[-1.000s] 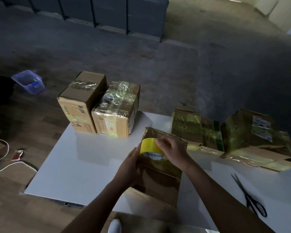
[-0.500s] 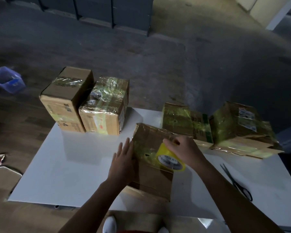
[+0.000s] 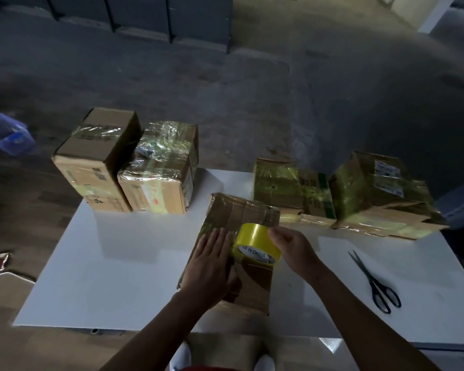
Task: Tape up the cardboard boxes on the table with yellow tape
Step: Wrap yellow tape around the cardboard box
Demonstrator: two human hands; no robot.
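Head view: at the bottom edge, white shoes (image 3: 181, 356) are seen below the near edge of a white table (image 3: 118, 277). On the table's near middle a cardboard box (image 3: 241, 212) is laid, partly covered with glossy tape. The left hand (image 3: 212, 263) is pressed flat on its top, fingers straight and together. Just beside it, the yellow tape roll (image 3: 255, 238) is stood on the box and gripped at its right rim by the curled fingers of the right hand (image 3: 292, 250). Black scissors (image 3: 373, 282) are laid to the right, blades together, well apart from that box.

Along the far edge, a tall brown box (image 3: 91, 167) and a film-wrapped box (image 3: 158, 180) are set touching at the left. A yellow-taped box (image 3: 276, 183) and a tilted box (image 3: 373, 194) are set at the right.

Wooden flooring (image 3: 24, 223) is seen at the left, with a blue basket (image 3: 6, 135) farther off. Beyond, a grey concrete floor (image 3: 252, 89) is bounded by dark cabinets (image 3: 145, 14).
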